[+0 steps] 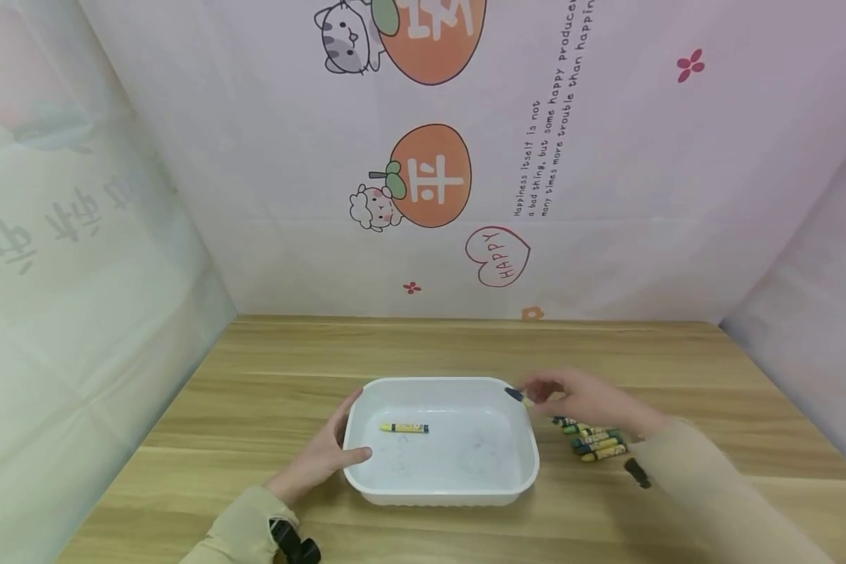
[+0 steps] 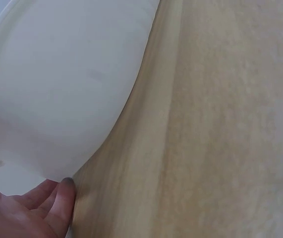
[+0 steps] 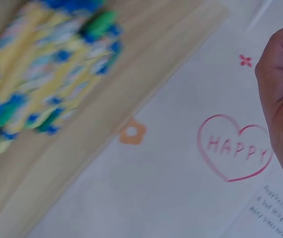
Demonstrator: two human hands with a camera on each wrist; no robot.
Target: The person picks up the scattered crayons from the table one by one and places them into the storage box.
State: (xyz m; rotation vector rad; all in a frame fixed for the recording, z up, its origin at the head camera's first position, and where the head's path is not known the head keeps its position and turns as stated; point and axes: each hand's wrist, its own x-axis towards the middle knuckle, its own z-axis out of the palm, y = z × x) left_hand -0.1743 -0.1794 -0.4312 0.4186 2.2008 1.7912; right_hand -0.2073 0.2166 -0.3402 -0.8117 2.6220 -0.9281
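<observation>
A white plastic basin (image 1: 442, 495) stands on the wooden table, and one yellow crayon (image 1: 405, 428) lies inside it. My left hand (image 1: 322, 457) grips the basin's left side, thumb over the rim and fingers along the outer wall. In the left wrist view, fingertips (image 2: 64, 198) touch the underside of the basin's edge. Above the basin's back right corner, my right hand (image 1: 587, 398) pinches a dark-tipped crayon (image 1: 517, 395). The right wrist view shows part of that hand (image 3: 280, 84), while the held crayon is almost wholly out of frame.
Several yellow and green crayons (image 1: 599, 445) lie in a loose pile right of the basin, under the right forearm; they look blurred in the right wrist view. A printed cloth (image 1: 606, 258) hangs behind the table (image 1: 289, 360), with more cloth at both sides.
</observation>
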